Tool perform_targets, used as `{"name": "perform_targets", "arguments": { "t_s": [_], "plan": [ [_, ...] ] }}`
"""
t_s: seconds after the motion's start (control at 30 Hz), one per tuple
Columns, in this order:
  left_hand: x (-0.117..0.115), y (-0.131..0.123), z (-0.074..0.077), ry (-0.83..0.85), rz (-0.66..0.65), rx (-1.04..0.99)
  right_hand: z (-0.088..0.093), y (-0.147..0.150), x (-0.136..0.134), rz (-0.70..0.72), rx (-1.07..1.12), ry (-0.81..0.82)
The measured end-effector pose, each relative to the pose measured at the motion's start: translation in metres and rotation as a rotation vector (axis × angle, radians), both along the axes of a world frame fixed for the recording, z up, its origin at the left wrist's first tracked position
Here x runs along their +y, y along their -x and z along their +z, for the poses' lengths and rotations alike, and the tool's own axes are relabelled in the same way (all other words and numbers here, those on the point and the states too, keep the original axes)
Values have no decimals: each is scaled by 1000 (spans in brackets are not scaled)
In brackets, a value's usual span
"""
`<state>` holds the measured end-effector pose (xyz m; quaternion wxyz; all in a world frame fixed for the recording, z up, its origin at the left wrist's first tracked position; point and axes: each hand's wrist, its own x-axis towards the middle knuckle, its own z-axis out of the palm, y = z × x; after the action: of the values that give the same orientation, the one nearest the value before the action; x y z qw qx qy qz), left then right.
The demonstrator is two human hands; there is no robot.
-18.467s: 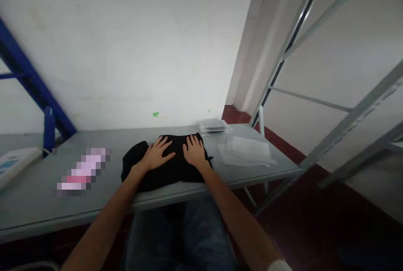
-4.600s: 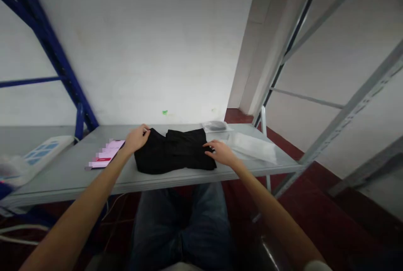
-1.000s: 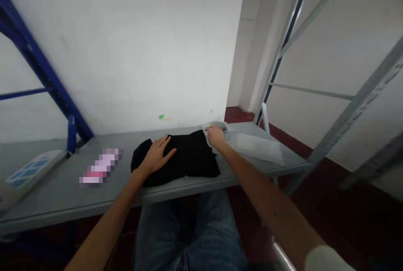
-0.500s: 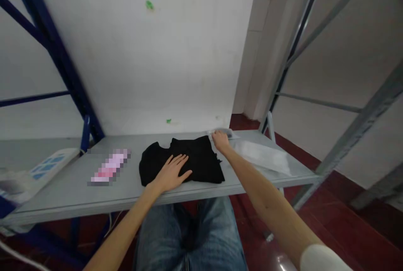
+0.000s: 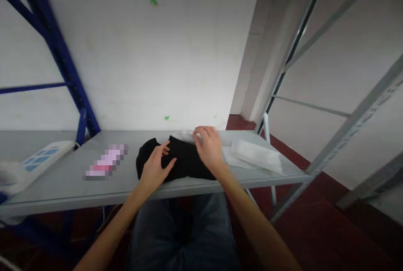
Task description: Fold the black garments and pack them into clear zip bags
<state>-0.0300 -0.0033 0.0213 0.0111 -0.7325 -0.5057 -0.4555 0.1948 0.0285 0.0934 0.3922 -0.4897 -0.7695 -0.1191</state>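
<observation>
A folded black garment lies on the grey table in front of me. My left hand rests on its left part with the fingers apart. My right hand hovers over the garment's right side, fingers curled round the edge of a thin clear plastic bag that shows as a pale smear above the garment's far edge.
More clear plastic bags lie on the table's right end. A blurred pink item lies left of the garment, and a white device with blue buttons is at far left. A blue rack post and a grey rack frame flank the table.
My right hand came back from the far right corner of the table to over the garment, bringing a clear bag. My left hand slid slightly left on the garment.
</observation>
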Motion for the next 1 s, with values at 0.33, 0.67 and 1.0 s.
{"name": "perform_targets", "arguments": {
  "t_s": [0.33, 0.67, 1.0],
  "plan": [
    [-8, 14, 6, -52, -177, 264, -67, 34, -56, 277, 19, -32],
    [-19, 15, 10, -111, -232, 494, -91, 39, -56, 332, 91, -113],
    [-18, -1, 16, -185, -206, 419, -78, 0, -40, 266, 101, -157]
  ]
}}
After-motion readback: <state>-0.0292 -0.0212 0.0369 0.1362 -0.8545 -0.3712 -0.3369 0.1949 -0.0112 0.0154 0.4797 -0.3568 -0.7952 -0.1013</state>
